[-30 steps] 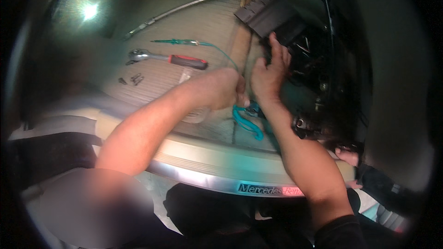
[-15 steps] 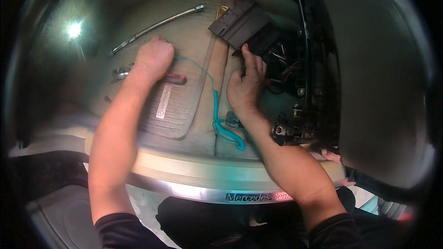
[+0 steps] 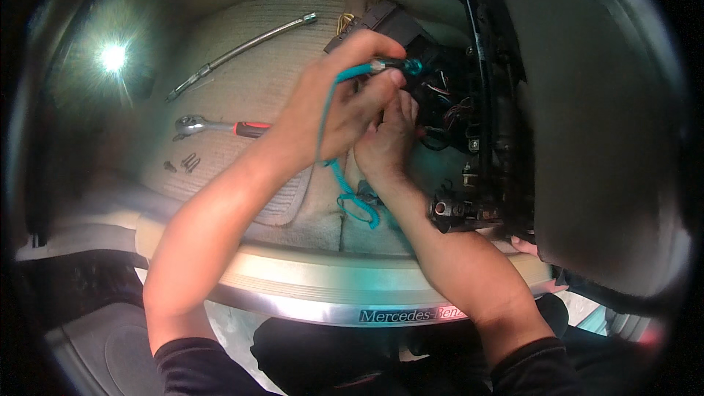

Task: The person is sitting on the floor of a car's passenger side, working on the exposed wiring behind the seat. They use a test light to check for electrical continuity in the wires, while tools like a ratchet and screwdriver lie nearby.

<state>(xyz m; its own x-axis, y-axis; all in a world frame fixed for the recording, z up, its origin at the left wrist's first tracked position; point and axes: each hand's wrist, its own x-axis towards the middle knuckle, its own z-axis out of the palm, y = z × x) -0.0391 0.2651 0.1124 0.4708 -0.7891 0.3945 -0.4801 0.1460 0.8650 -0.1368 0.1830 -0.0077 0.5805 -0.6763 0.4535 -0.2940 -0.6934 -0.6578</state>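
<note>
My left hand point(image 3: 341, 106) is closed around a slim test probe point(image 3: 385, 66) with a teal cord, its tip among dark connectors below a dark grey box point(image 3: 396, 23). From the probe the cord drops to a teal coil point(image 3: 359, 209) on the carpet. Just below, my right hand point(image 3: 389, 139) has its fingers curled close to the loose wiring. The left hand partly covers those fingers, so what they hold is hidden. Yellow wires point(image 3: 346, 23) come out beside the box.
On the ribbed floor mat point(image 3: 275, 209) lie a long extension bar point(image 3: 242, 50), a ratchet point(image 3: 209, 125) with a red and black handle, and a few small fasteners point(image 3: 189, 163). A metal seat rail point(image 3: 484, 88) runs along the right. Another person's fingers point(image 3: 523, 246) show by the sill point(image 3: 293, 279).
My left hand has moved right from the mat to the wiring, carrying the probe and drawing up its cord. My right hand's fingers have moved down from the box's edge and curled.
</note>
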